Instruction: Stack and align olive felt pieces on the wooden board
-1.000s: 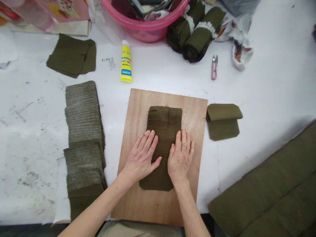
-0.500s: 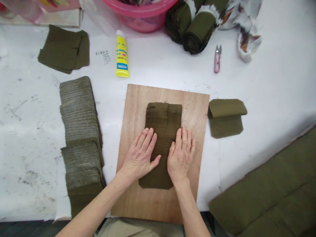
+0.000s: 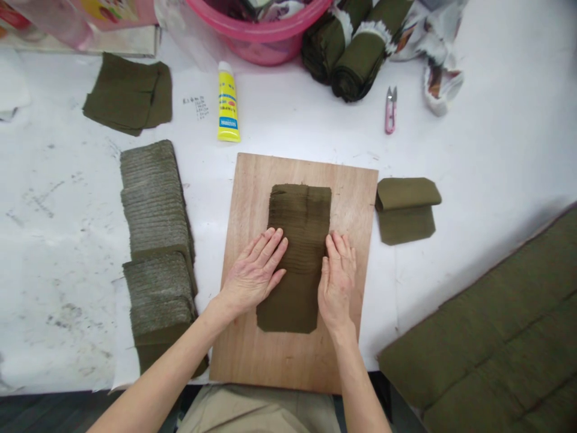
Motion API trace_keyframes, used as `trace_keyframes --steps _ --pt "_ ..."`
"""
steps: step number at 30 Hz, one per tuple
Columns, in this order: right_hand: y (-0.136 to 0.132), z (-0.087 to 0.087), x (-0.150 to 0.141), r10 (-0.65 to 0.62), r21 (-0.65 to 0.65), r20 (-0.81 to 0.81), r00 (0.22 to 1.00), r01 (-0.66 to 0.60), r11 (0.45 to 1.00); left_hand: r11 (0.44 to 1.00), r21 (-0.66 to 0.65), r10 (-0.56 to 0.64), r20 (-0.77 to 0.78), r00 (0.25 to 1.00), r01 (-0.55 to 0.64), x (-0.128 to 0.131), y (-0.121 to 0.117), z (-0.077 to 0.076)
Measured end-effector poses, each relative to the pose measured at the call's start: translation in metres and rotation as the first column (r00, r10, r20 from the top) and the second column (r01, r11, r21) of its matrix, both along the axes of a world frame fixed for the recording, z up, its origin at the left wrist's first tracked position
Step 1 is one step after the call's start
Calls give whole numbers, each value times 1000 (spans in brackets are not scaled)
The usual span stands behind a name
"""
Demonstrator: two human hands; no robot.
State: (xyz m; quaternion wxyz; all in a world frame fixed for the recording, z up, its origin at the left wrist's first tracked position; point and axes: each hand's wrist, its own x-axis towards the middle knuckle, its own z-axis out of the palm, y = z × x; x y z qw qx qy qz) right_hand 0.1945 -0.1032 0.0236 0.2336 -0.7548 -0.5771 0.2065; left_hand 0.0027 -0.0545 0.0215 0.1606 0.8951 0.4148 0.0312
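Observation:
A fanned stack of olive-green fabric pieces (image 3: 297, 294) lies on a wooden board (image 3: 274, 367), its layers overlapping in narrow steps toward the far end. My left hand (image 3: 256, 264) rests on the stack's left edge, fingers stretched out and pointing away from me. On the other side, my right hand (image 3: 337, 273) lies along the right edge, its fingers extended and close together, the thumb side against the cloth. Neither hand grips anything.
Left of the board stands a long overlapped pile of green pieces (image 3: 157, 216). Beyond are loose green pieces (image 3: 130, 93), a yellow tube (image 3: 228, 102), a pink basin (image 3: 265, 36), tied fabric rolls (image 3: 360, 66) and pink thread snips (image 3: 390, 111). A folded piece (image 3: 408, 210) and larger green cloth (image 3: 496, 337) lie right.
My right hand has shifted slightly outward to the stack's right edge. My left thumb has drawn back toward the left, showing more of the cloth. The view has moved a little.

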Motion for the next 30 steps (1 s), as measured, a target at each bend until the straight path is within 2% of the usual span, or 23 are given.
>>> trace_keyframes --steps 4,7,10,12,18,21,25,30 --pt "-17 16 7 -95 14 -116 989 97 995 999 -36 2 75 997 1 -3 0 1" --pt "-29 24 4 -141 29 -126 982 146 989 994 -59 99 227 969 -88 -10 -1 4" --pt "-36 27 -1 -109 17 -120 987 112 994 971 -65 237 347 907 -229 -20 -7 9" --pt "-37 28 -3 -67 -8 -111 992 66 998 965 -83 263 369 891 -251 -26 -13 12" --pt "-30 28 -1 34 -98 -46 998 -38 994 965 -167 245 305 920 -202 -30 -22 19" --pt "-25 29 2 78 -140 -3 997 -78 987 962 -200 233 229 945 -188 -27 -16 24" --pt "-19 31 3 132 -177 46 990 -122 977 959 -252 158 94 983 -130 -22 -4 33" --pt "-16 33 3 181 -223 90 979 -157 962 949 -305 100 35 994 -85 -16 1 38"
